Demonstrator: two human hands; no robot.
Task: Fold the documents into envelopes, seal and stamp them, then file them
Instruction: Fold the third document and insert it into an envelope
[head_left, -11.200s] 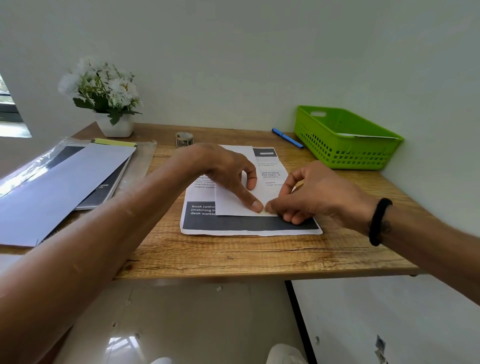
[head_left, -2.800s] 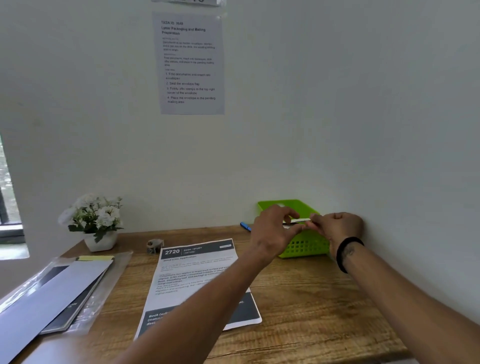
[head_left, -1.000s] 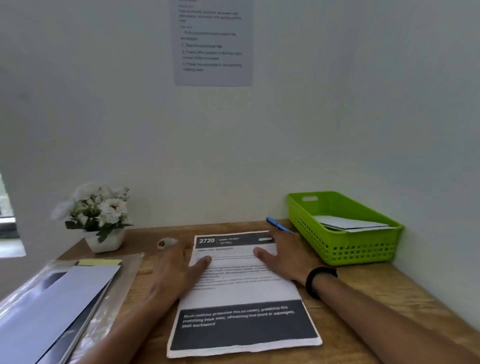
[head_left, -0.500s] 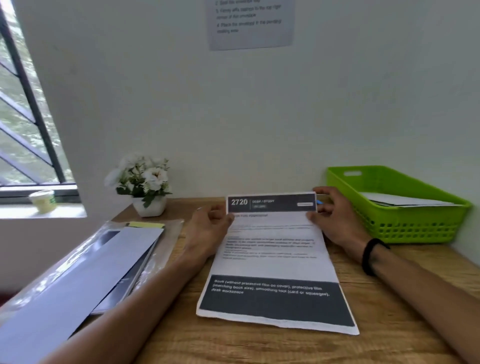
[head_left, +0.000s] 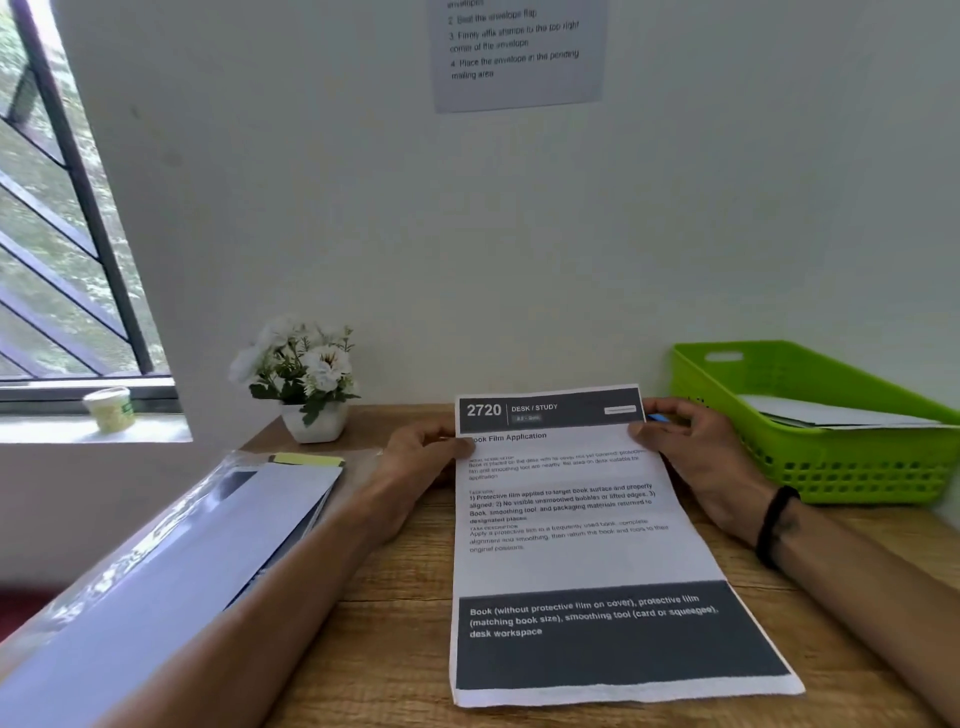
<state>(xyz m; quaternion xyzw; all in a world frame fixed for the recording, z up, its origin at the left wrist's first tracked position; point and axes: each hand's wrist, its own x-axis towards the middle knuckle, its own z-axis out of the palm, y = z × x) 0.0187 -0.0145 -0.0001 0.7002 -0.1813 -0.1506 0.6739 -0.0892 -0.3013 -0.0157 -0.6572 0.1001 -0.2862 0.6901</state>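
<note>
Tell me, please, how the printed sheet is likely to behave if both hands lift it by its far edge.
The sheet is probably floppy: it is one thin page. With the left hand and right hand pinching only the far corners, the near end would likely sag. It seems light, and may crease easily.

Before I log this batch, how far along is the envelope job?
Done: at least one white envelope lies in the green basket. In hand: the left hand and right hand pinch the far corners of the printed document, unfolded. Left: folding it, then an envelope from the stack, sealing, stamping, filing.
</note>
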